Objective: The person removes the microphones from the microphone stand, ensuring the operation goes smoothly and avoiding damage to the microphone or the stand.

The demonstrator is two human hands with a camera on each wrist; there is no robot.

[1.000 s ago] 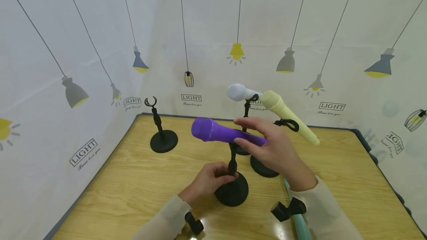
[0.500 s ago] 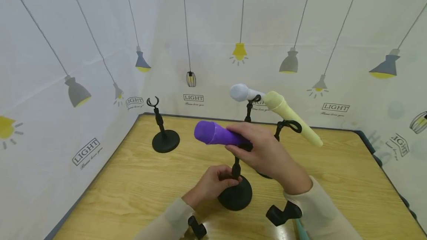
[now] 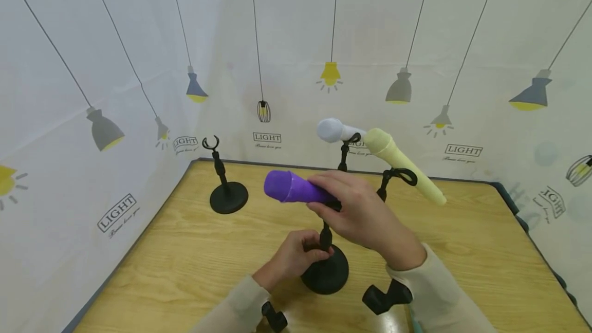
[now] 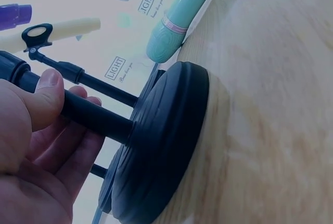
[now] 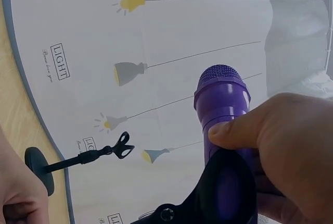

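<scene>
A wood-grained surface point(image 3: 185, 251) with a dark edge fills the lower part of the head view. Behind it, a pale wall covering point(image 3: 291, 30) rises to the top of the frame, printed with hanging lamps and the word LIGHT. At centre left, a black stand point(image 3: 228, 197) lifts an open-topped clip. Right of centre, a white microphone point(image 3: 330, 130) and, overlapping it, a yellow microphone point(image 3: 407, 168) rest tilted in the clips of further stands. A green microphone point(image 4: 182, 18) shows along the top of the left wrist view.

Mid-frame, the right hand point(image 3: 361, 209) has its fingers clamped round the purple microphone point(image 3: 289, 186), whose handle lies at the near stand's point(image 3: 325, 274) clip; how fully it is seated I cannot tell. Below, the left hand point(image 3: 293, 256) grips that stand's pole, fingers closed about it just above the round base.
</scene>
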